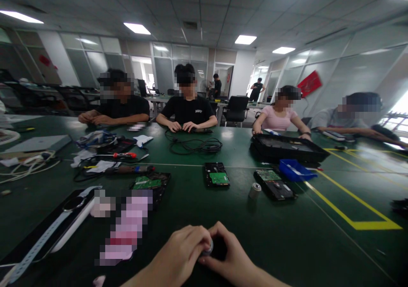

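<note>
At the table's near edge, my left hand (181, 253) and my right hand (231, 253) meet with bent fingers around a small grey round metal part (209, 248). Most of that part is hidden by the fingers, so its full shape does not show. Ahead of the hands, a short metal cylinder (255, 191) stands upright on the green table. Close to it lies a black drive with a green circuit board (276, 184). A second such drive (217, 174) is straight ahead, and a third (153, 182) lies to the left.
At the left are a watch (73, 203), a blurred pink item (129, 227), a red-handled screwdriver (125, 155) and cables (32, 166). A blue tray (296, 170) and a large black tray (288, 148) are at the right. Several people sit opposite; yellow tape (376, 225) marks the table.
</note>
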Available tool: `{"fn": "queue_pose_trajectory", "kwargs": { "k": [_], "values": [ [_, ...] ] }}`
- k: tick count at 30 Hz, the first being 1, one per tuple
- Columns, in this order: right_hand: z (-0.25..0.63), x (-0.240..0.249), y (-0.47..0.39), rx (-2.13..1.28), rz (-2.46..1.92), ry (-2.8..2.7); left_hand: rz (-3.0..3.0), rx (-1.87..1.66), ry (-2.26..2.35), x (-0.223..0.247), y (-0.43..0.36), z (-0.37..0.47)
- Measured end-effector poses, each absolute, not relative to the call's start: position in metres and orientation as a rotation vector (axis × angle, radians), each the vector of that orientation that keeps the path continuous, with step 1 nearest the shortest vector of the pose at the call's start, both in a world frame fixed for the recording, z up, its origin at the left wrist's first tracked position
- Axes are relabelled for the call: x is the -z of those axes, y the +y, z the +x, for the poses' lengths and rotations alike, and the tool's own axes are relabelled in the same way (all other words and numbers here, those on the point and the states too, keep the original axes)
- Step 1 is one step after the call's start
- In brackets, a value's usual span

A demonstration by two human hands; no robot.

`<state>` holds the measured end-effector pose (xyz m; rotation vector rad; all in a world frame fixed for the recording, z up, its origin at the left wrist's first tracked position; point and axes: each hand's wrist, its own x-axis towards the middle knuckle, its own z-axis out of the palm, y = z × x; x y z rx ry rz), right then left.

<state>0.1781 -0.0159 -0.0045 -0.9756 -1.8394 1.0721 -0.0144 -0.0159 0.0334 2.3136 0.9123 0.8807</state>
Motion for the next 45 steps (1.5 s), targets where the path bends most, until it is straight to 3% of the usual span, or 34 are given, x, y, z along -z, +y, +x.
{"fn": "queue_pose_trajectory", "kwargs": {
  "k": [18, 45],
  "values": [
    [0.176, 0.010, -0.031, -0.984, -0.960, -1.777, 2.110, -1.106, 1.042, -0.048, -0.029, 0.000],
    [0.176, 0.005, -0.034, -0.900, -0.930, -1.819, 1.991, -1.399, 1.081, -0.015, -0.044, 0.010]
  ]
}}
